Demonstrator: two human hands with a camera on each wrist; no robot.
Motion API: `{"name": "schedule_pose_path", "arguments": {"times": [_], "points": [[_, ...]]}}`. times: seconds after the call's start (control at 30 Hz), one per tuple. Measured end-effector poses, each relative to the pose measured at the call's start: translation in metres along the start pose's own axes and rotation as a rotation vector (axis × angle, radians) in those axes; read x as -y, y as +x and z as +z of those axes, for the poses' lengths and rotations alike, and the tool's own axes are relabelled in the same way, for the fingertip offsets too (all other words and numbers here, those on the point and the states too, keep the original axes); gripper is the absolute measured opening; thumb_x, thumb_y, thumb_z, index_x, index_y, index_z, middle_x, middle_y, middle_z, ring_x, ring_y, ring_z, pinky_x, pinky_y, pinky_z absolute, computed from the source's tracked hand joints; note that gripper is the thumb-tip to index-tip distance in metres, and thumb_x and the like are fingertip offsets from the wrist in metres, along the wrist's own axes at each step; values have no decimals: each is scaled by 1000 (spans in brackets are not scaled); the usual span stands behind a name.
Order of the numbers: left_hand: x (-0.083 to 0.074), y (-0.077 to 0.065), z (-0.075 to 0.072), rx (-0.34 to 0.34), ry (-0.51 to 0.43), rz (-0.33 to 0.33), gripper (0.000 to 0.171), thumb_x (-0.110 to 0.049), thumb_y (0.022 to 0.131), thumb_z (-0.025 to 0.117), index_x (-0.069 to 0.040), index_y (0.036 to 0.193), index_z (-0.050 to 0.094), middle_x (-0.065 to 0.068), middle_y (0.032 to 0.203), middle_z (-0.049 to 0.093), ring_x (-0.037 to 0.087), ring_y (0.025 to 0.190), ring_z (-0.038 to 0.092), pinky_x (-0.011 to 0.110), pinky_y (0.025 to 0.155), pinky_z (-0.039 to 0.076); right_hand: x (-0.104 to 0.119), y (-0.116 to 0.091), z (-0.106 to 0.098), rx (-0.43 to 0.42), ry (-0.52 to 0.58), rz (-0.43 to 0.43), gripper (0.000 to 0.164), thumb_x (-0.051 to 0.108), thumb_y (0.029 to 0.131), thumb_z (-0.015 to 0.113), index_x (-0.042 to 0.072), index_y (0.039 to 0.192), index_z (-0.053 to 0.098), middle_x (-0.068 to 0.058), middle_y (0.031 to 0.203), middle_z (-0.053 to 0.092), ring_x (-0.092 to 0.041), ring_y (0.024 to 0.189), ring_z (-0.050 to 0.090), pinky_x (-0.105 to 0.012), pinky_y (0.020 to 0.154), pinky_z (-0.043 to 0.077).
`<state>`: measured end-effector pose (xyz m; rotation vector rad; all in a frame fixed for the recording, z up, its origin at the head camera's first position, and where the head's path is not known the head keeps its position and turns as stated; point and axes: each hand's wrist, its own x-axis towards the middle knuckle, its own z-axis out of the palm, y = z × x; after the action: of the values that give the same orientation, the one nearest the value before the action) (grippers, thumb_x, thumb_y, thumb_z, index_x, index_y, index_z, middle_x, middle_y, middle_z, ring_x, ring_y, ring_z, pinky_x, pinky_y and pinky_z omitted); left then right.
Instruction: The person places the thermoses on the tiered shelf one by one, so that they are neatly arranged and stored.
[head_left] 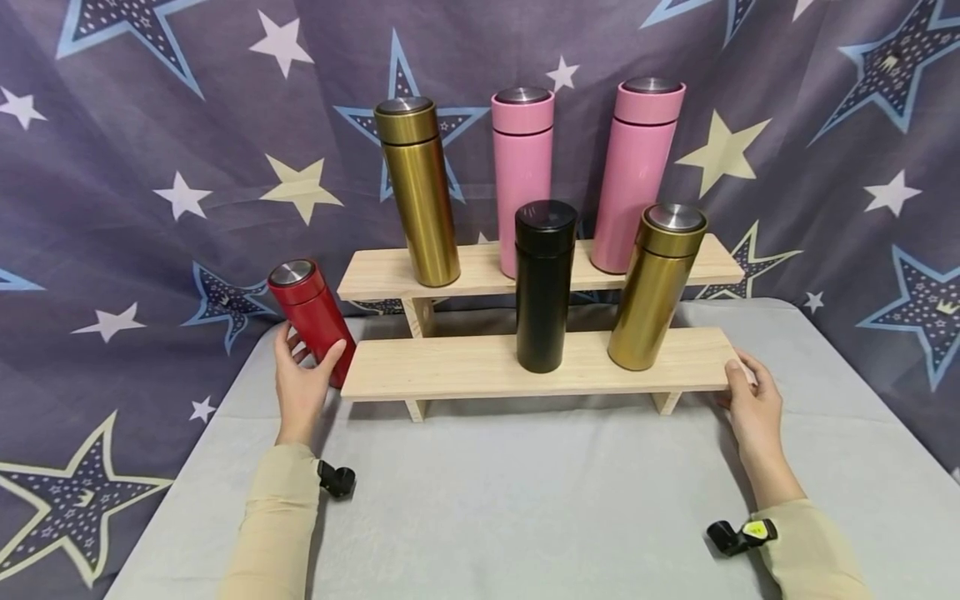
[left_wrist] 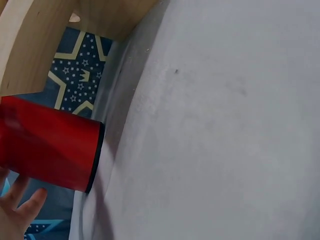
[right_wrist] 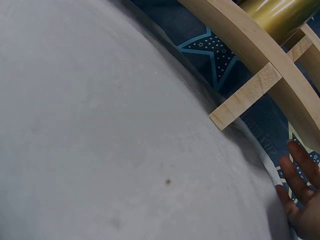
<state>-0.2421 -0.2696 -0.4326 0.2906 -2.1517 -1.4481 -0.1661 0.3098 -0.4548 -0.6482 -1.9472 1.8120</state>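
A red thermos bottle [head_left: 309,308] with a steel-topped lid stands left of the lower shelf board [head_left: 442,367]. My left hand [head_left: 303,387] holds it, thumb on its right side and fingers on its left. In the left wrist view, the red bottle's dark base [left_wrist: 96,157] is by the grey cloth; whether it touches cannot be told. My right hand [head_left: 753,408] is at the right end of the lower board, its thumb at the board's corner. Its fingers [right_wrist: 299,182] look extended and spread in the right wrist view.
On the lower board stand a black bottle [head_left: 543,292] and a gold bottle [head_left: 656,292]. The upper board [head_left: 480,267] bears another gold bottle [head_left: 420,200] and two pink bottles [head_left: 522,175]. Grey cloth [head_left: 540,500] covers the table; a star-patterned curtain [head_left: 225,142] hangs behind.
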Motion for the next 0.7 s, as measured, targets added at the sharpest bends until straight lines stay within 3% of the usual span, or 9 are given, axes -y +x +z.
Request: {"name": "schedule_pose_path", "arguments": {"times": [0.27, 0.7], "points": [[-2, 3, 4, 18, 0, -12, 90, -39, 85, 78, -21, 155, 25, 15, 144, 44, 32, 125, 48, 48, 104, 40, -1, 0, 1, -1, 1, 3, 49, 38, 102, 52, 16, 146, 49, 11, 82, 59, 0, 73, 59, -11, 65, 48], [-11, 0, 3, -12, -39, -25, 84, -31, 84, 80, -18, 151, 32, 15, 139, 48, 30, 118, 52, 45, 100, 43, -1, 1, 0, -3, -5, -2, 49, 38, 103, 52, 16, 146, 48, 12, 82, 59, -2, 73, 59, -12, 65, 48]]}}
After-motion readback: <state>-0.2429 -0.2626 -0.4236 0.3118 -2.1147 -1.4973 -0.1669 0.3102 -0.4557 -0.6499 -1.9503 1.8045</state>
